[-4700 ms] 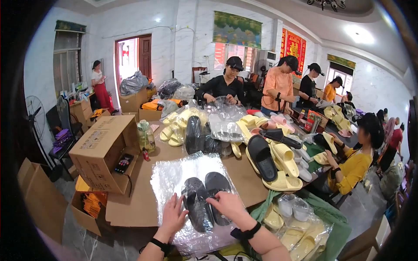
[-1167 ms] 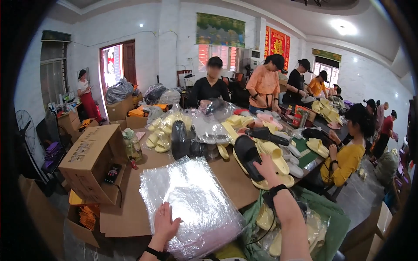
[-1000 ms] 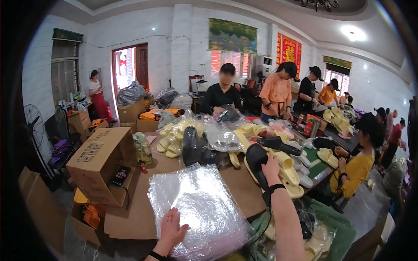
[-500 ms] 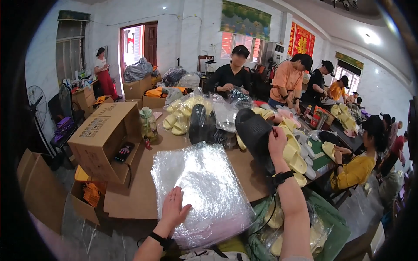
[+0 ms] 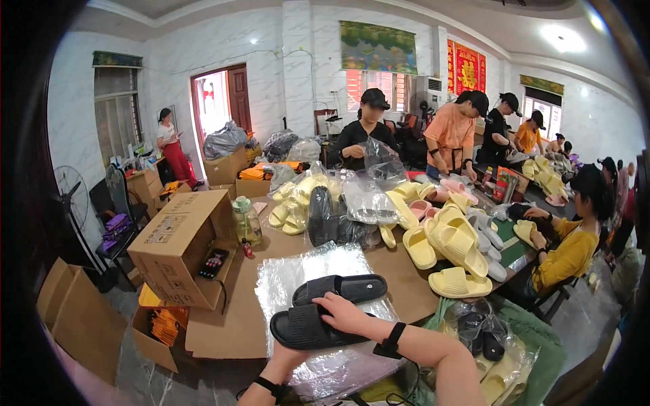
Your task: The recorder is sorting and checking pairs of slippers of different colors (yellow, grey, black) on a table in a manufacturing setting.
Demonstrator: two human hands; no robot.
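The right hand (image 5: 343, 317) reaches over the near black slipper (image 5: 296, 327), its fingers curled on the strap's edge, grasping it. The left hand (image 5: 287, 353) is under that slipper's toe; its fingers are hidden, so whether they grip cannot be told. Just beyond the right fingers lies the far black slipper (image 5: 359, 287), sole down and alongside its mate, both toes toward the left. The pair is over a stack of clear plastic bags (image 5: 274, 272); whether the near slipper rests on it cannot be seen.

The stack's lower end reaches past the table's near edge, below the fingers. Left of them, a bare strip of table (image 5: 227, 333) runs to the cardboard box (image 5: 177, 249). Right of them, bare table stretches to the yellow slippers (image 5: 460, 283) near the edge, with a green sack (image 5: 544, 352) beyond. Ahead, bagged black slippers (image 5: 321, 215) crowd the stack's far edge, leaving tighter room there.
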